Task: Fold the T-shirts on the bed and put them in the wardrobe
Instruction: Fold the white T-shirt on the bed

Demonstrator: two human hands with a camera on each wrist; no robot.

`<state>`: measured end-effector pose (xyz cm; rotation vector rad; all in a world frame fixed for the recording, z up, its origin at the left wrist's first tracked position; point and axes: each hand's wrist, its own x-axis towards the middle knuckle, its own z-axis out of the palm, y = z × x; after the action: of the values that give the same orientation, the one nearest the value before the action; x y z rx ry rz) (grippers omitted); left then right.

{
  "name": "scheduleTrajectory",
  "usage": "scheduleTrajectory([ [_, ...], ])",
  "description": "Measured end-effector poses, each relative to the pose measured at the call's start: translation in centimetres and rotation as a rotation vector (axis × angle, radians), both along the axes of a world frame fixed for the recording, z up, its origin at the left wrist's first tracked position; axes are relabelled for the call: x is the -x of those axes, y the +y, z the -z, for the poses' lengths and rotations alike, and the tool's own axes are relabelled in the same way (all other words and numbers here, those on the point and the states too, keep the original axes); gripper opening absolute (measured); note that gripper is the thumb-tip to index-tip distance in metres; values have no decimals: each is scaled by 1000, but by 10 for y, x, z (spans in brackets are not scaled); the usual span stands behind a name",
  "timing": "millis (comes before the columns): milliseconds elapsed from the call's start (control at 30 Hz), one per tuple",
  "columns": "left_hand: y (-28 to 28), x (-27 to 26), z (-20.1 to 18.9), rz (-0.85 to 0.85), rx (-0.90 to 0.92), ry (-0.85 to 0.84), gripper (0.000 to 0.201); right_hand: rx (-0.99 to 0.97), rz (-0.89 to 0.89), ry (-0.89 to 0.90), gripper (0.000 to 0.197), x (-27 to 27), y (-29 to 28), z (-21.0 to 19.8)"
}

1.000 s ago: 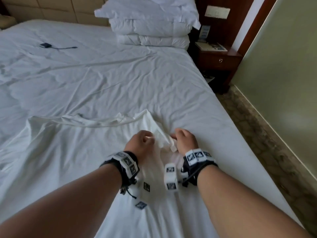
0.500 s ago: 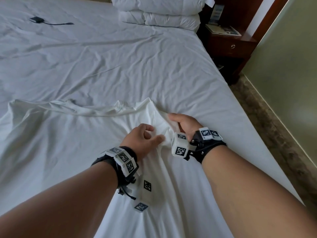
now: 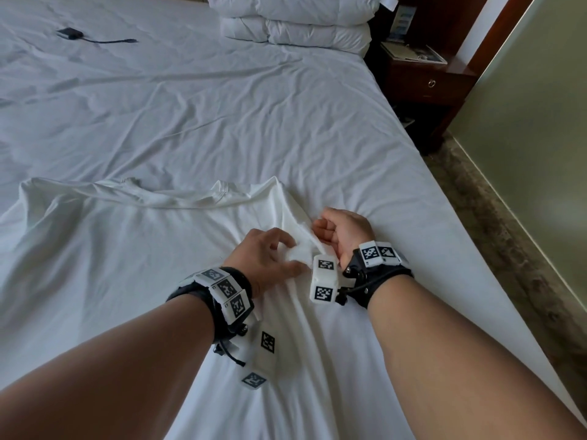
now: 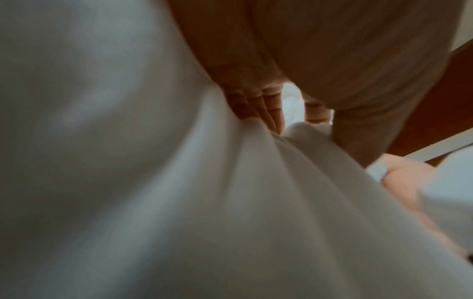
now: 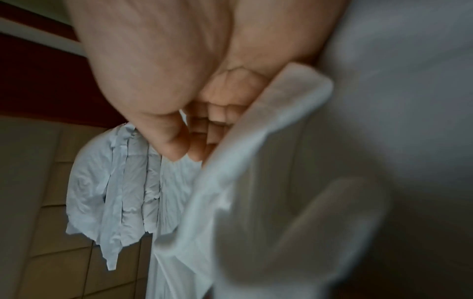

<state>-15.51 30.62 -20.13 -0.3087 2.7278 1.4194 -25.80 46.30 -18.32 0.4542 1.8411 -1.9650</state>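
A white T-shirt [image 3: 120, 255] lies spread out on the white bed [image 3: 222, 122], on the near side. Its collar points to the far side. Both hands are on the shirt's right sleeve, close to the right edge of the bed.

The left hand [image 3: 265, 258] has its fingers bent, and they bunch up a bit of the sleeve cloth between fingers and thumb. In the left wrist view the fingers [image 4: 256, 107] press into a fold of the white cloth.

The right hand [image 3: 344, 233] is curled up like a fist. It holds the edge of the sleeve, with the cloth running through it. In the right wrist view the hem of the sleeve [image 5: 268, 125] lies across the curled fingers.

Far away on the bed are stacked white pillows [image 3: 298, 23] and a small black thing with a cord [image 3: 71, 34]. A dark wooden nightstand [image 3: 425, 81] stands to the right of the bed.
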Motion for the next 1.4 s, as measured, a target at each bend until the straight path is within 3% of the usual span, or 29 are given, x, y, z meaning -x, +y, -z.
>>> scheduleTrajectory([
  [33,1,0,-3,-19,4,16,25,-17,-2,14,12,-3,0,0],
  [67,3,0,-5,-41,-12,41,23,-19,-1,14,11,-6,0,-1],
  [167,5,-1,-8,-153,-141,55,41,33,2,7,14,-15,4,1],
  [333,0,-5,-6,-345,-477,14,29,111,31,247,46,-27,11,15],
  [467,-1,-6,-10,-414,-561,27,20,-99,-354,421,72,-32,16,19],
  [567,1,-6,-14,-419,-611,24,9,-438,-603,607,82,-35,13,22],
  [600,3,-6,-16,-408,-621,16,3,-480,-592,642,81,-36,11,24],
  [667,4,-7,-16,-380,-640,7,16,-427,-444,654,62,-35,5,23],
  [767,5,-8,-17,-354,-634,4,11,-331,-217,462,25,-28,6,19],
  [900,5,-13,-17,-312,-616,17,3,70,126,54,23,-12,13,6],
  [967,5,-14,-17,-280,-590,19,10,90,159,-16,27,-4,14,0],
  [1067,9,-15,-16,-243,-507,18,8,19,124,-1,34,4,12,0],
  [1200,17,-12,-15,-147,-184,102,11,-280,108,264,21,8,18,9],
  [1300,30,-5,-25,-51,8,194,11,-279,197,305,27,6,28,4],
  [1400,51,2,-29,8,29,205,6,-214,296,238,32,16,40,-1],
])
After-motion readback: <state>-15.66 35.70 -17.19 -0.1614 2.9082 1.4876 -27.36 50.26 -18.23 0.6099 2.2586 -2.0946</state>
